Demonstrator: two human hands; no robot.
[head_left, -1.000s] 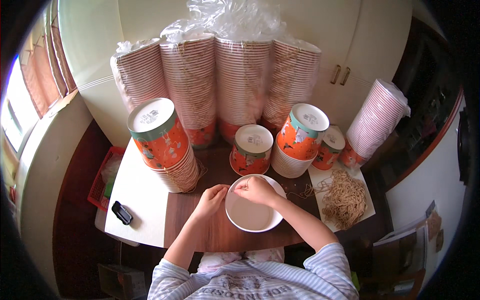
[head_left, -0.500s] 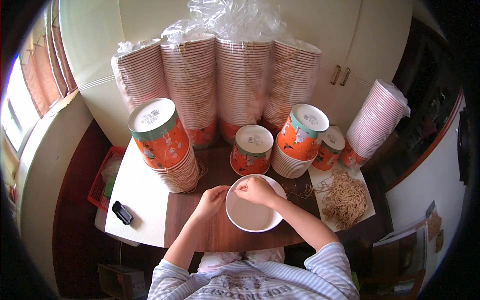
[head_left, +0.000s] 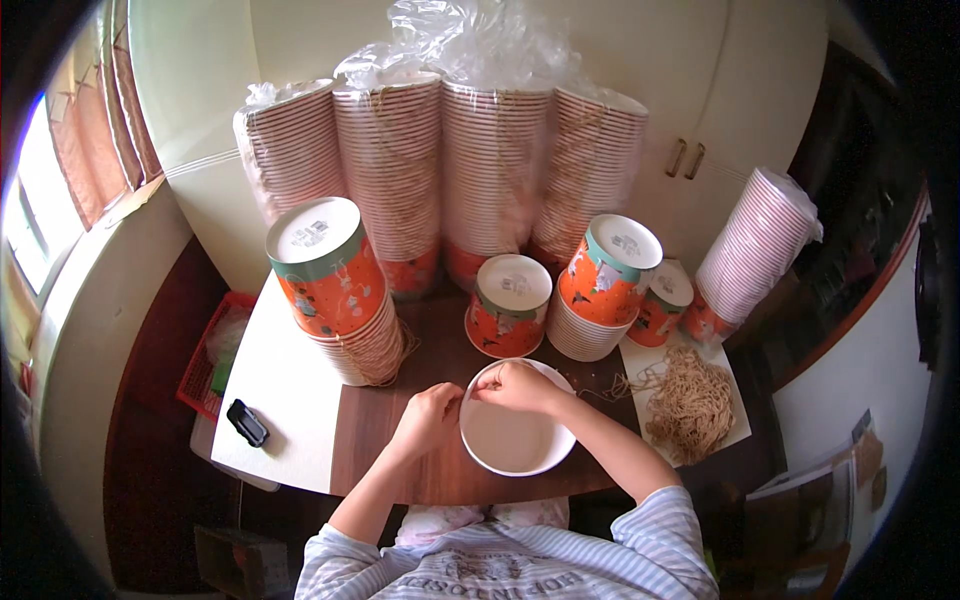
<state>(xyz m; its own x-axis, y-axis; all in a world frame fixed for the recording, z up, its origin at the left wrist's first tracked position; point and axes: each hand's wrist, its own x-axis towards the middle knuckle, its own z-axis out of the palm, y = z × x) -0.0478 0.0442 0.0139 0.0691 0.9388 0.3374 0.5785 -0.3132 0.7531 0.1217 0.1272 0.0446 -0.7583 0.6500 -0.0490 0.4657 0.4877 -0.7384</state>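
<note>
An open white paper bucket (head_left: 515, 442) stands in front of me near the table's front edge, its mouth facing up. My right hand (head_left: 520, 388) reaches over its far side, thumb and fingers pinched just inside the left part of the rim. Against the outside of that rim is my left hand (head_left: 430, 412), its fingers curled closed close to the right fingertips. What either pinch holds is too small to make out. A thin tan strand (head_left: 600, 392) runs from the string pile (head_left: 692, 405) toward the bucket's right side.
Upturned orange-and-green paper buckets stand on stacks at left (head_left: 325, 270) and right (head_left: 610, 265); another upturned bucket (head_left: 508, 308) sits between. Tall plastic-wrapped bucket stacks (head_left: 495, 170) line the back. A wrapped stack (head_left: 755, 245) leans at far right. A small black case (head_left: 247, 423) lies left.
My left fingers have curled in more and come up against the bucket's rim. The right hand stays pinched at the rim. The whole view has shifted slightly.
</note>
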